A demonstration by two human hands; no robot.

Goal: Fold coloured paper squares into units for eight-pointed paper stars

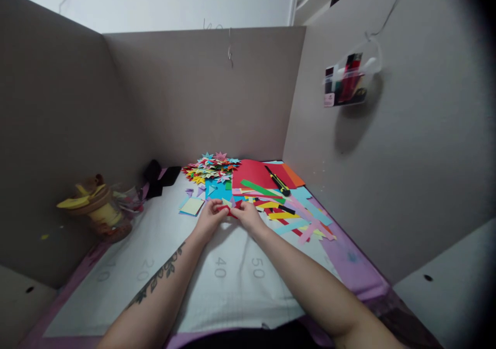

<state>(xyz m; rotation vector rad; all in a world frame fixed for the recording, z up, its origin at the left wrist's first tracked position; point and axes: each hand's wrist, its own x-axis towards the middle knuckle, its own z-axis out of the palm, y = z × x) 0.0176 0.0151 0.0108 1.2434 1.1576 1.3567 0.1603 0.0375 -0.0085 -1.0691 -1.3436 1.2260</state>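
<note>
White numbered sheet (209, 307) spreads from near to far, paper strips (284, 216) scattered over its far right. Behind them lies a red sheet (250, 173); left of that, a heap of paper stars (211, 169). Left hand (210, 215) and right hand (249, 216) meet mid-scene, fingers bent in a pinch. A utility knife (279, 182) rests on the red sheet. Paper squares (191, 207) sit left of the hands, whose fingertips grasp a small red paper piece (230, 212) between them.

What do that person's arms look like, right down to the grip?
The bare, sleeveless left forearm has a dark tattoo of leafy shapes running lengthwise. The bare, sleeveless right forearm shows no such pattern. Neither the left grip nor the right grip wears a glove. I see no watch.
</note>
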